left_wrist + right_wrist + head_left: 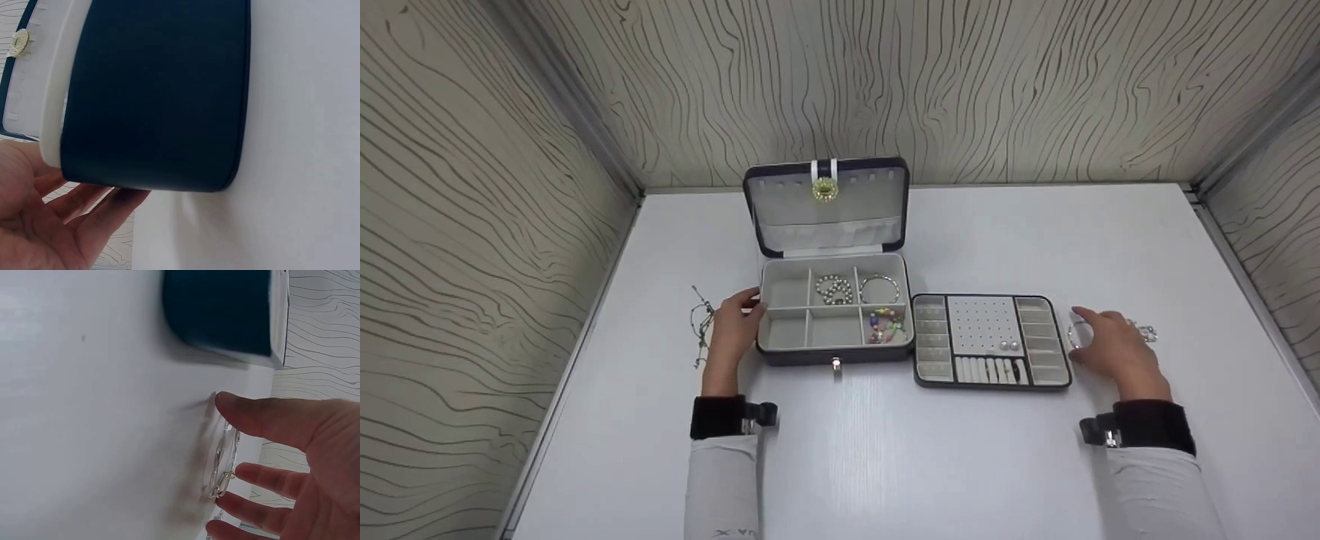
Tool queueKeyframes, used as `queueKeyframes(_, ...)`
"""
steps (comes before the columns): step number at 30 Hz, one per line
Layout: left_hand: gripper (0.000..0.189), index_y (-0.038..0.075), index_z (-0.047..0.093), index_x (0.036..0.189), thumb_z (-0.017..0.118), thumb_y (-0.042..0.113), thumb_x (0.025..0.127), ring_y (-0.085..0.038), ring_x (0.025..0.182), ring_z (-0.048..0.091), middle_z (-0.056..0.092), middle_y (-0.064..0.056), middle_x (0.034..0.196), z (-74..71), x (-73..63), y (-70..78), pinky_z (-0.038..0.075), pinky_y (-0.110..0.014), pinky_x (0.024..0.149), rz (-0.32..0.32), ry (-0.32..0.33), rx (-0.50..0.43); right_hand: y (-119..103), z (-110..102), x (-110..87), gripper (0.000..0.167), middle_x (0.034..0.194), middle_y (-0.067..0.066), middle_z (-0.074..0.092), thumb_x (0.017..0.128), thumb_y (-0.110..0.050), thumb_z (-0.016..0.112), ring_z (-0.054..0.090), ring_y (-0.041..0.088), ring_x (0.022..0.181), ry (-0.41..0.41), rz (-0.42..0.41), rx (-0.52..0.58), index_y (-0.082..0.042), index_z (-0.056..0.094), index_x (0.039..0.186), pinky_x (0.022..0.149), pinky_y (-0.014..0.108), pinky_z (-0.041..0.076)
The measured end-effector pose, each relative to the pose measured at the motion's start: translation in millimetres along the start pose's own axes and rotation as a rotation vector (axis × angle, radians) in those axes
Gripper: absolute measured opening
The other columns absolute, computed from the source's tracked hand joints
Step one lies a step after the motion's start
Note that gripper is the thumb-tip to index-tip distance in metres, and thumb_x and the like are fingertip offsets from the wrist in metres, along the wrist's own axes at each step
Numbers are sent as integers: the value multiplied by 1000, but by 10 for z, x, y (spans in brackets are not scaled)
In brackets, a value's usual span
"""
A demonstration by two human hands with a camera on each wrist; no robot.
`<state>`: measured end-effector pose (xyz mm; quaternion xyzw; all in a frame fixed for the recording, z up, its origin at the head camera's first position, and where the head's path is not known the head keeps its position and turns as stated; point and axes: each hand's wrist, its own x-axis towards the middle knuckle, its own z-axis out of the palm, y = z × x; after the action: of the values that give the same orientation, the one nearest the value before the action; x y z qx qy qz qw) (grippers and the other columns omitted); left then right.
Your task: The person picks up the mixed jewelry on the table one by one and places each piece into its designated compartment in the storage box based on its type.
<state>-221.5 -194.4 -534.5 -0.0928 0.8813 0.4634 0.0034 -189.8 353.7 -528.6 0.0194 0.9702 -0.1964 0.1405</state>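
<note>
An open dark-blue jewelry box (835, 352) stands at the center with its lid raised. My left hand (735, 330) rests at its left side, thumb by the rim and fingers against the wall. Its compartments hold a silver bead strand (834, 289), a silver bangle (879, 277) and a colorful beaded bracelet (876, 321). To the right lies a jewelry tray (988, 322) with pearl earrings (1009, 346) and several rings (1001, 370). My right hand (1117, 349) is beyond the tray's right edge, thumb and fingers spread around another silver bangle (229, 475) on the table.
A thin vine-like ornament (703, 330) lies left of my left hand. Sparkling jewelry (1147, 332) lies just beyond my right hand. Patterned panels (960, 90) enclose the white table (840, 457) at the back and sides.
</note>
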Motion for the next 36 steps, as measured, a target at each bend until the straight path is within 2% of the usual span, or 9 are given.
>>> queueKeyframes(4,39,0,57,135,58,11,98,-34,103,64,65,-21,118,5,3,3,54,-42,81,-1,-7,6,9,7,12,70,132,41,36,83,-19,73,36,63,118,0,20,-26,0,43,143,85,73,38)
queueKeyframes(10,39,1,56,136,58,12,98,-34,106,63,64,-21,120,1,-5,29,54,-42,81,-14,-17,12,6,13,18,60,129,39,41,82,-18,72,39,62,114,1,6,-50,-1,52,137,83,70,41)
queueKeyframes(15,39,2,55,137,57,13,99,-33,107,63,64,-20,120,-3,-9,42,55,-41,80,-30,-24,9,-1,14,18,59,127,38,43,82,-18,72,41,62,111,0,12,-53,-3,54,136,79,68,43)
queueKeyframes(21,40,2,54,138,57,12,99,-34,110,61,63,-20,122,-5,-7,35,53,-43,86,-47,-39,-3,-10,5,9,56,126,38,45,84,-17,72,45,62,108,8,22,-78,-4,55,136,71,67,46)
queueKeyframes(25,40,2,55,137,57,13,99,-35,109,62,63,-21,122,-18,-8,22,52,-44,87,-40,-33,-11,-15,5,16,55,125,37,46,84,-18,71,47,61,106,11,18,-92,-4,55,135,68,65,47)
queueKeyframes(31,39,1,56,136,58,13,98,-34,108,62,64,-21,120,-17,-5,9,53,-44,85,-21,-24,-14,4,6,10,52,121,39,48,85,-17,70,48,61,104,38,-33,-71,1,55,132,75,66,45)
queueKeyframes(36,40,1,56,137,58,12,99,-34,108,62,64,-21,120,-15,-8,9,53,-44,85,-18,-28,-11,0,-29,-17,53,121,41,43,91,-19,65,45,60,109,68,-48,-3,5,48,134,84,67,41)
